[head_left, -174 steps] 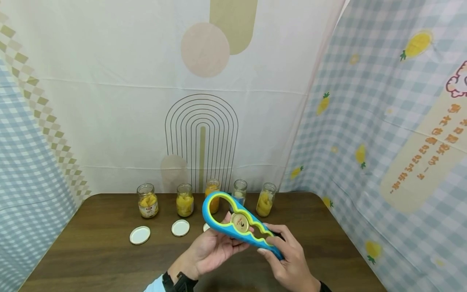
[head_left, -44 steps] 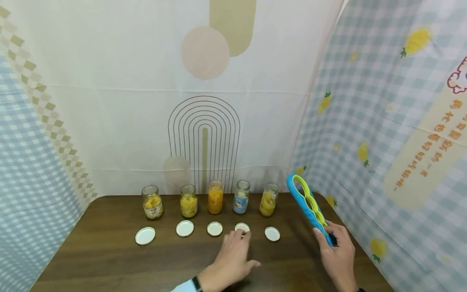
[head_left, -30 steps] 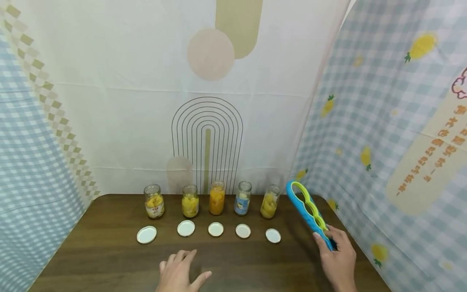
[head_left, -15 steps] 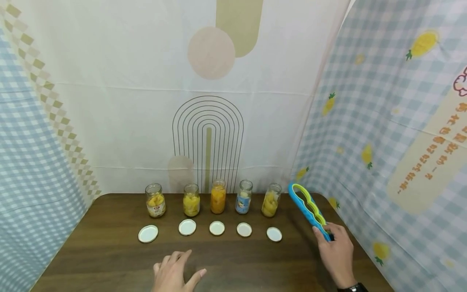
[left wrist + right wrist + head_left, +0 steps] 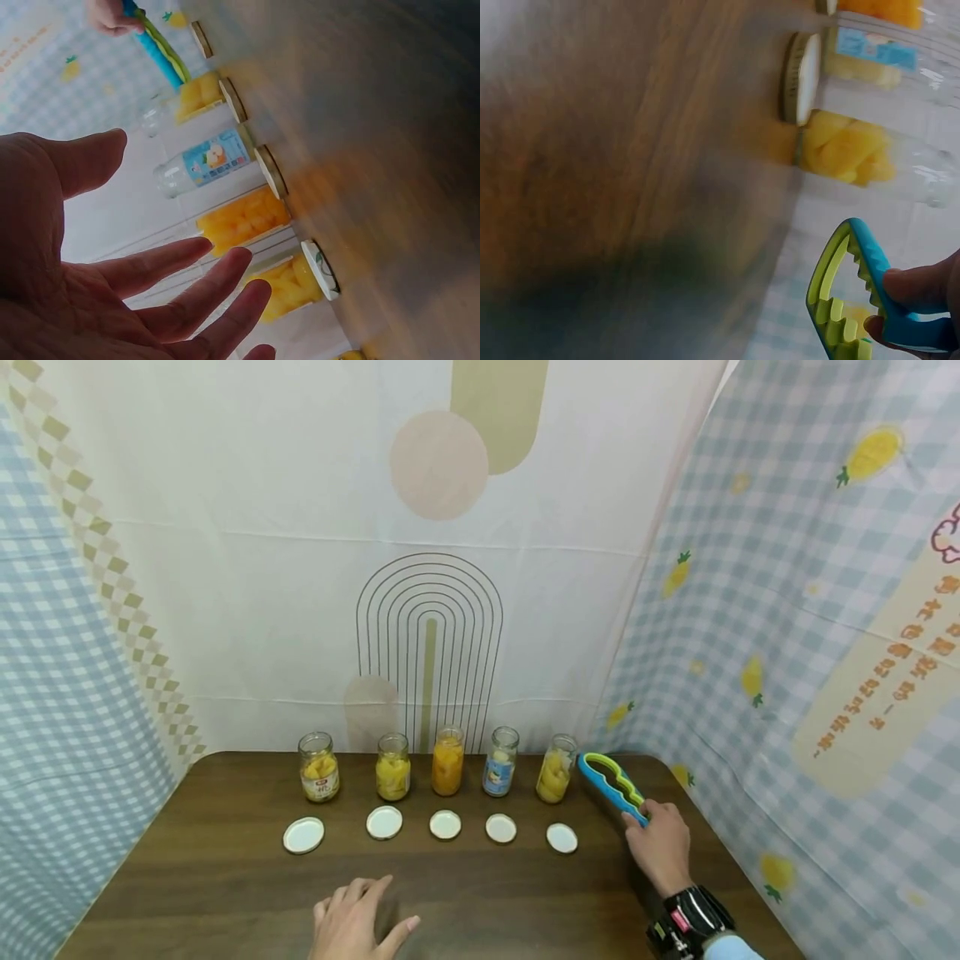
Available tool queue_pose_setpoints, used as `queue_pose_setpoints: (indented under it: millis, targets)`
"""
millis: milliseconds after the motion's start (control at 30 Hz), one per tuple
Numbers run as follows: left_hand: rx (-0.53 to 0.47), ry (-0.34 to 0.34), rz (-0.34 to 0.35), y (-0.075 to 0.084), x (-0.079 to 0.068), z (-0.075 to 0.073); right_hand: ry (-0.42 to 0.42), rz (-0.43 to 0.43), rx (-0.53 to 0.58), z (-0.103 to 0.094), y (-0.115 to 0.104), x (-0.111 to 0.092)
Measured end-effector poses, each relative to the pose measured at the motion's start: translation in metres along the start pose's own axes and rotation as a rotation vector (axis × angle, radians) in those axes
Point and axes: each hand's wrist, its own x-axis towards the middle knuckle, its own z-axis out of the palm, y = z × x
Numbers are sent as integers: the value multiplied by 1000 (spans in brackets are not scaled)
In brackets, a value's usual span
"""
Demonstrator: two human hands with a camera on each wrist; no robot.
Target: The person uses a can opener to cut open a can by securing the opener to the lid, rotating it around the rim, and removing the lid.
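My right hand (image 5: 662,843) grips the handle end of a blue jar opener (image 5: 611,792) with a wavy lime-green inner edge. Its looped end points to the back, just right of the rightmost jar (image 5: 555,772). In the right wrist view thumb and fingers pinch the blue handle (image 5: 874,259). My left hand (image 5: 351,920) is held near the front of the table, fingers spread and slightly bent, with nothing in them. Several open glass jars of yellow and orange fruit stand in a row, among them the orange one (image 5: 447,764) and the blue-labelled one (image 5: 500,764).
In front of the jars lies a row of lids with pale undersides up, from the left lid (image 5: 303,835) to the right lid (image 5: 562,837). The dark wooden table (image 5: 225,893) ends at a white patterned cloth (image 5: 247,610), with a checked cloth (image 5: 750,610) along the right side.
Earlier the left hand held a gold lid by the opener, then reached to the lid row and drew back to the front left. Lately the right hand has carried the opener forward, left and lower.
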Motion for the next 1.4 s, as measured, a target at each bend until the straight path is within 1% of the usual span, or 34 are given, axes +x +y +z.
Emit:
queue_pose_setpoints:
  millis: [67, 233, 333, 467, 567, 667, 767, 900, 1033, 1167, 1267, 1333, 1400]
  targets:
    - [-2, 8, -3, -3, -1, 1, -11, -5, -15, 5, 1, 5]
    - [14, 29, -9, -6, -3, 2, -7, -6, -50, 17, 4, 14]
    - [17, 47, -8, -7, -4, 3, -5, -22, -86, 21, 6, 18]
    - [17, 64, -9, -10, -4, 2, -46, -19, -110, 25, 9, 22]
    - [12, 61, -16, -12, -5, 3, -116, -9, -131, 27, 11, 21]
    - [12, 57, -28, -13, -6, 4, -165, -28, -147, 28, 13, 20]
    - [16, 53, -30, -14, -6, 4, -168, -59, -142, 28, 15, 18]
    - [3, 38, -14, -12, -5, 2, -159, -72, -149, 28, 19, 20]
    - [2, 23, -12, -10, -4, 0, -181, -64, -140, 29, 20, 23]
    - [13, 24, -15, -12, -4, -2, -246, -22, -113, 28, 18, 25]
    - [14, 36, -6, -13, -3, -4, -284, 7, -120, 24, 16, 23]
    - [8, 57, 11, -13, -3, -7, -267, 3, -136, 20, 12, 19]
    - [-5, 91, 36, -10, -2, -13, -205, -25, -151, 17, 5, 11]
